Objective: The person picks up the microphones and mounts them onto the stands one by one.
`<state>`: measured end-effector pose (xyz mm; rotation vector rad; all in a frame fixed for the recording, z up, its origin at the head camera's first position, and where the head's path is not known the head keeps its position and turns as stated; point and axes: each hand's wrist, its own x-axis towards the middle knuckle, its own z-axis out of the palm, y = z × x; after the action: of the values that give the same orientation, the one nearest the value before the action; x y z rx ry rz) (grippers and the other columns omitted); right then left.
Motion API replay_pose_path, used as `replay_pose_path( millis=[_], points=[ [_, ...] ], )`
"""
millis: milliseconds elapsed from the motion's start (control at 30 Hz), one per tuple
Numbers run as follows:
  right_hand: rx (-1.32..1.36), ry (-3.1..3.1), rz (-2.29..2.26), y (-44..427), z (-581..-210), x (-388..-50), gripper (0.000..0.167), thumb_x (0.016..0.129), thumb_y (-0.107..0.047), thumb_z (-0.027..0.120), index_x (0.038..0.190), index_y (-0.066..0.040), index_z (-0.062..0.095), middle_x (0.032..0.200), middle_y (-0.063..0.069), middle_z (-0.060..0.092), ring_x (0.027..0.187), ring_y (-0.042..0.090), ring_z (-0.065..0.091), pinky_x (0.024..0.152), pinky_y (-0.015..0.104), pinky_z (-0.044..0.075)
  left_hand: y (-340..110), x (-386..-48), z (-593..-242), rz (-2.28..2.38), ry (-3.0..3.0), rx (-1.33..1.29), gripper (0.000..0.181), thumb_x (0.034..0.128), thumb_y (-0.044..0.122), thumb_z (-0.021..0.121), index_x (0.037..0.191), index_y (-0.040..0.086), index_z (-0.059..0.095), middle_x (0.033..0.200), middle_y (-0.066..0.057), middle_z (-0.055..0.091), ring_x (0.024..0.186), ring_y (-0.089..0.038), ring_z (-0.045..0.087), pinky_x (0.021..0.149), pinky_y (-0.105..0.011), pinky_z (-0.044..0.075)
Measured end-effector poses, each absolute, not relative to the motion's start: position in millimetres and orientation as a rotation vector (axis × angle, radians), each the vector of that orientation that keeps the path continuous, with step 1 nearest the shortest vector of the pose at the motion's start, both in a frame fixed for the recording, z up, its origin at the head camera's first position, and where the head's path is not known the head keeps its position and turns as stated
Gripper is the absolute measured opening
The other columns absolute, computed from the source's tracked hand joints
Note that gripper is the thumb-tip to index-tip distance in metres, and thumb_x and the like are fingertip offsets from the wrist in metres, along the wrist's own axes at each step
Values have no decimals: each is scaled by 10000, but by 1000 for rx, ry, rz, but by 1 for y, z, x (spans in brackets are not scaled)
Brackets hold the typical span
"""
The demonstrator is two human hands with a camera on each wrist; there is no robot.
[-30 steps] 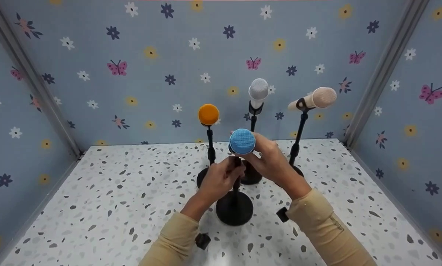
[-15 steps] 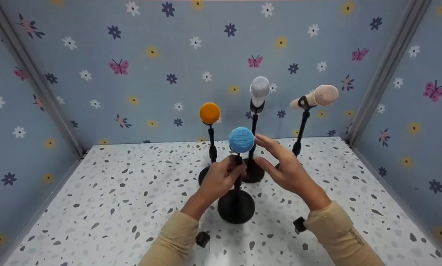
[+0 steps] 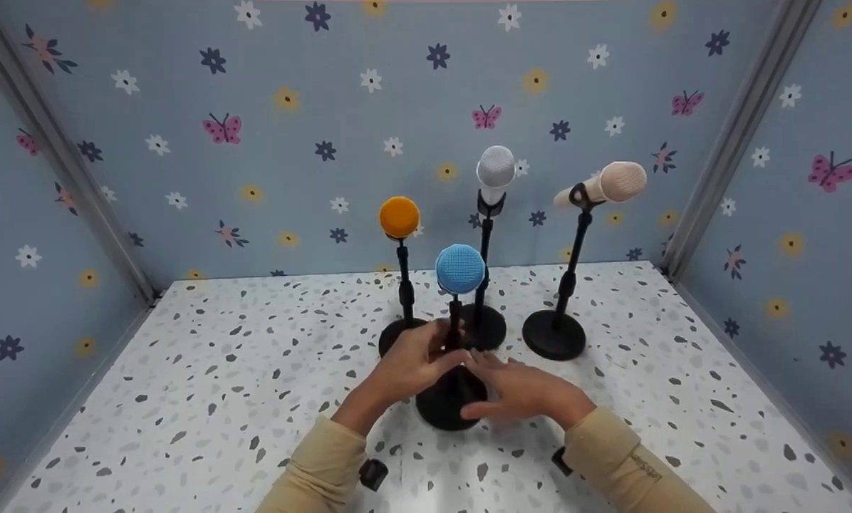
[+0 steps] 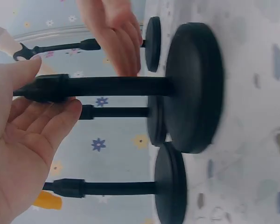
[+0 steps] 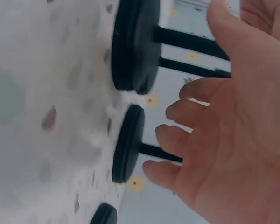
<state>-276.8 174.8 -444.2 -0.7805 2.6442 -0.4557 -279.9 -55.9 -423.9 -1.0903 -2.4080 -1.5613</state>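
A blue-headed microphone (image 3: 459,269) sits on a black microphone stand (image 3: 452,402) in the middle of the table. My left hand (image 3: 406,362) is around this stand's pole; in the left wrist view the thumb lies on one side of the collar (image 4: 53,87) and the fingers on the other. My right hand (image 3: 522,390) is beside the pole, low over the round base, its fingers extended and holding nothing. Its fingertips are close to my left thumb; whether they touch the pole is hidden. In the right wrist view the right palm (image 5: 242,135) shows with fingers apart.
Behind stand an orange-headed microphone (image 3: 399,217), a white microphone (image 3: 496,171) and a beige microphone (image 3: 615,183), each on a black stand. The speckled table (image 3: 219,385) meets flower-patterned walls (image 3: 269,164) at the back and sides.
My right hand has left the blue microphone's head, swung out to the right, then come down beside the lower pole. My left hand has slid a little lower on the pole.
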Motion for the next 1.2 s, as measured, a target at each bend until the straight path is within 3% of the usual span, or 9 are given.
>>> replay_pose_path(
  millis=[267, 700, 900, 1200],
  points=[
    [-696, 2667, -304, 147, -454, -280, 1060, 866, -670, 679, 1627, -119, 189, 1670, 81, 188, 1470, 326, 319, 1177, 457, 302, -58, -281, -433, -1567, -2395, -1086, 351, 1023, 125, 622, 1357, 26, 583, 1196, -67, 705, 1062, -167, 683, 904, -327, 556],
    [-674, 2699, -314, 134, -448, -277, 1122, 816, -574, 789, 1612, -46, 200, 1523, 197, 460, 1342, 359, 503, 1099, 473, 415, -60, -284, -437, -1479, -2349, -1086, 267, 997, 129, 665, 1246, 32, 670, 1089, -37, 744, 964, -134, 710, 830, -300, 576],
    [-673, 2710, -327, 133, -446, -277, 1126, 806, -558, 805, 1594, -3, 224, 1498, 207, 486, 1320, 366, 524, 1092, 474, 423, -58, -285, -437, -1398, -2286, -1103, 192, 969, 110, 702, 1147, 39, 708, 1003, -43, 754, 891, -108, 715, 747, -283, 577],
    [-654, 2703, -322, 132, -445, -275, 1147, 804, -574, 802, 1600, -2, 205, 1512, 209, 468, 1338, 375, 504, 1107, 484, 405, -51, -284, -441, -1227, -2197, -1006, 132, 901, 124, 781, 1001, 50, 737, 696, 20, 667, 544, -31, 492, 479, -163, 368]
  ],
)
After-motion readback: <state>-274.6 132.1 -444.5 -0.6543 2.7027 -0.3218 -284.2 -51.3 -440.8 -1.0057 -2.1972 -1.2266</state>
